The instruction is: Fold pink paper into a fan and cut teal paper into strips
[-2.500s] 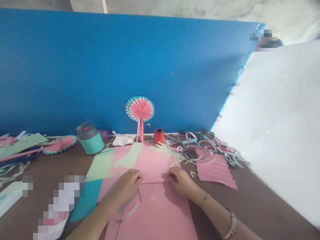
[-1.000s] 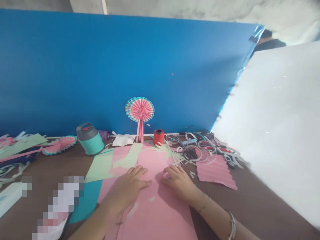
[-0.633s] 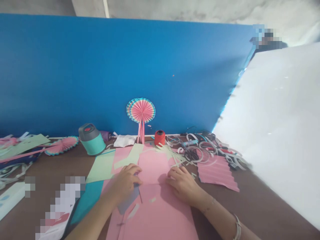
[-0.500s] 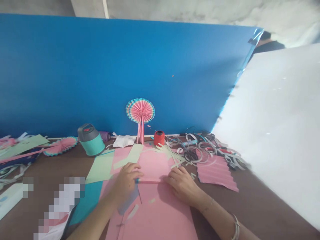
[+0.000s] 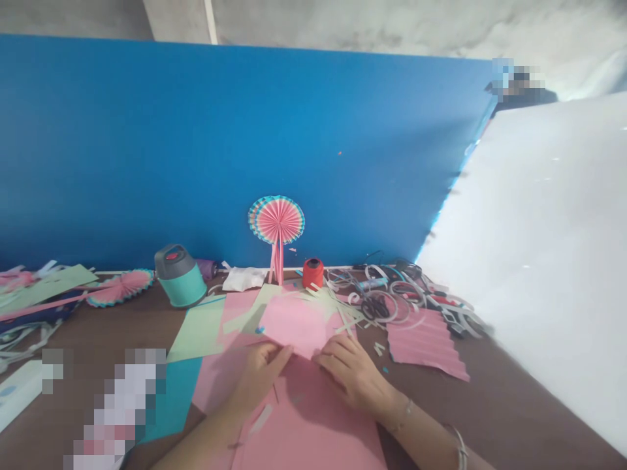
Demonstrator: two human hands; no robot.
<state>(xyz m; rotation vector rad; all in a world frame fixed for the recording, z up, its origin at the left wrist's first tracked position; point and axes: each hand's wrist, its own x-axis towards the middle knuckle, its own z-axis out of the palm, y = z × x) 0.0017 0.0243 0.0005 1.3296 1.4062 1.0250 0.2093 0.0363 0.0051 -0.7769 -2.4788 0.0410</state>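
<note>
1. The pink sheet (image 5: 294, 320) lies at the middle of the work, between the two hands; take it as the centre of the clock, with 12 o'clock toward the blue panel (image 5: 196, 143).
2. The left hand (image 5: 266, 373) is at 7 o'clock, thumb and fingers grasping the near edge of the sheet, which stands a little raised there.
3. The right hand (image 5: 350, 372) is at 4 o'clock, its fingers bent at the near right edge of the sheet; its thumb is hidden, so whether it pinches the paper cannot be told.
4. A larger pink paper (image 5: 318, 434) spreads toward 6 o'clock, flat on the brown bench (image 5: 132, 326), a narrow pale scrap (image 5: 260, 418) on it.
5. At 12 o'clock a round pleated fan (image 5: 279, 222), pink with a blue-edged rim, stands upright in front of the panel.
6. Just right of the fan, toward 1 o'clock, stands a red spool (image 5: 313, 274).
7. At 2 o'clock lies a tangle of cords and strips (image 5: 386, 294); it overlaps a corrugated pink piece (image 5: 426, 339) at 3 o'clock.
8. At 9 o'clock lies a pale green sheet (image 5: 198, 331), with a teal sheet (image 5: 179, 395) at 8 o'clock.
9. At 10 o'clock stands a teal and grey container (image 5: 181, 287), with a second fan (image 5: 120, 288) lying beyond it to the left.
</note>
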